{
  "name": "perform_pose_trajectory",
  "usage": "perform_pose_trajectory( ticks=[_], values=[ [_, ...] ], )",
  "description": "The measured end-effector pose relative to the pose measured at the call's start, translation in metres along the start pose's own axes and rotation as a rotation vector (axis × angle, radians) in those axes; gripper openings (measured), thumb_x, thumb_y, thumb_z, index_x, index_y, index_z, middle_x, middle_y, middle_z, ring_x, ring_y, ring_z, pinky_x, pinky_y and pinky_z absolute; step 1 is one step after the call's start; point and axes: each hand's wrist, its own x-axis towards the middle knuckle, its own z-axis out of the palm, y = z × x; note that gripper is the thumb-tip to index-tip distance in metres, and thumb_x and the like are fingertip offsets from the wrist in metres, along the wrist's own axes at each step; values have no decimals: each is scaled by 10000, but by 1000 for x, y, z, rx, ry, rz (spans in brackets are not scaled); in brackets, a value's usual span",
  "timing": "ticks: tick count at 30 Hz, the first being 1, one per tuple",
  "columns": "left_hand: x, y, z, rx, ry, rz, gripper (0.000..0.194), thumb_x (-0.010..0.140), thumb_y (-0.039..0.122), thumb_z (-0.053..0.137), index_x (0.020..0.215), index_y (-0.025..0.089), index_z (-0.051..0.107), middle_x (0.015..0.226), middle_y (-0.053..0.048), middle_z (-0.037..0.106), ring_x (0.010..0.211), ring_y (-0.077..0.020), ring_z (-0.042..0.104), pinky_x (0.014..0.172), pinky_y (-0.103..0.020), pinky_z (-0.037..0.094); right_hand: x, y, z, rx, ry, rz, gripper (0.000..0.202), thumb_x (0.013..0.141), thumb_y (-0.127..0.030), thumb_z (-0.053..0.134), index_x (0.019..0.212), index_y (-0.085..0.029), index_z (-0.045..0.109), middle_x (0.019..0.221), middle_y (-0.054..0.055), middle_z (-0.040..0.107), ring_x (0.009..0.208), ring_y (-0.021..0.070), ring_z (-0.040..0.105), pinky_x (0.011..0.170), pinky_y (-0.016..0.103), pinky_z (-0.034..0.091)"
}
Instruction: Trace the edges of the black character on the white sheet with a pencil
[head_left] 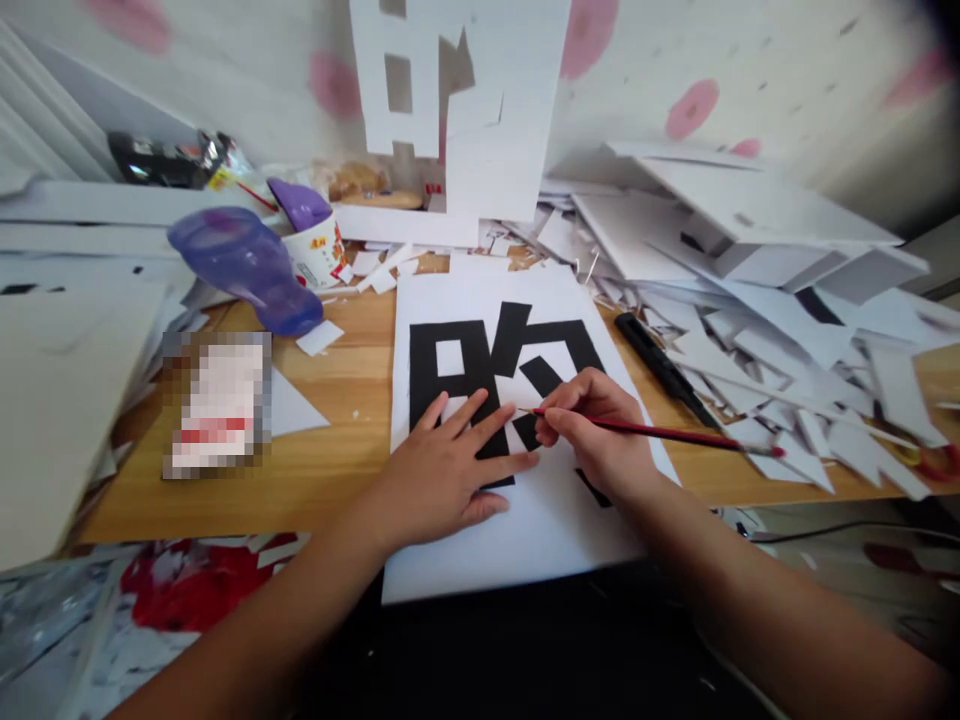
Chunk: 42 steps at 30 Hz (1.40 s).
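A white sheet (517,545) with a bold black character (424,360) lies on the wooden table in front of me. My left hand (450,465) rests flat on its lower left part, fingers spread, with nothing held. In my right hand (596,425) is a thin dark red brush-like stick (667,433), pinched between thumb and fingers. Its pale tip touches or hovers just above the sheet near the character's middle, close to my left fingertips; which of the two I cannot tell. My right hand covers part of the character's right side.
A black pen-like tool (660,362) lies right of the sheet, beside piled white cutouts (795,430). At the back left stand a purple translucent object (251,265) and a paper cup (319,252). A cut white board (502,170) stands upright behind the sheet.
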Motion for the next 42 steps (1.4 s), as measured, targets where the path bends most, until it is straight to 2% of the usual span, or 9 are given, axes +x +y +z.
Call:
perform_pose_trajectory(
  ticks=[2,4,8,13,17,23,32,42],
  values=[
    [0,0,0,-16,3,2,500,918,519,491,1402,489,367,1591,-17,190,1448,-366,125,1104,-645,100,0,9,2,-87,14,3,208,778,-234,660,645,-217,500,597,-30,602,523,113,560,515,257,463],
    [0,0,-1,-36,3,0,476,923,519,482,1389,486,393,1595,-4,177,1447,-366,127,1111,-635,88,-1,15,0,-186,88,-9,257,792,-252,655,600,-212,488,578,-29,582,523,112,562,514,253,453],
    [1,-1,-1,-49,-2,-1,465,917,539,483,1374,506,404,1600,9,154,1449,-368,118,1113,-629,72,-1,16,-2,-378,180,7,319,797,-263,656,550,-212,460,550,-31,559,519,118,575,515,258,448],
    [1,-1,-1,-48,-11,0,473,910,547,492,1372,525,394,1590,46,189,1450,-373,102,1113,-629,62,1,16,0,-448,143,45,309,789,-301,671,563,-215,478,541,-25,579,533,138,600,495,256,435],
    [1,1,-3,-43,-16,-3,480,901,535,517,1367,525,400,1591,51,183,1450,-368,111,1113,-634,85,1,17,0,-518,118,27,296,787,-304,669,562,-213,501,533,-23,582,505,119,544,483,253,397],
    [-1,0,-2,-45,-1,5,475,899,542,517,1361,521,411,1585,32,207,1446,-378,125,1101,-650,103,2,16,3,-565,116,14,277,780,-285,657,562,-210,503,520,-28,556,502,110,501,498,256,382],
    [1,0,-1,-47,19,12,471,905,537,509,1365,515,412,1578,26,234,1441,-388,136,1094,-657,98,1,19,2,-598,101,-39,296,772,-253,628,535,-216,455,529,-26,540,535,119,513,503,252,392],
    [0,-3,-1,-40,-1,37,596,819,659,543,1376,512,392,1586,-5,209,1438,-412,114,1076,-678,94,-1,18,-2,-508,55,-42,307,725,-169,592,519,-220,371,518,-37,488,528,109,456,506,257,365]
  ],
)
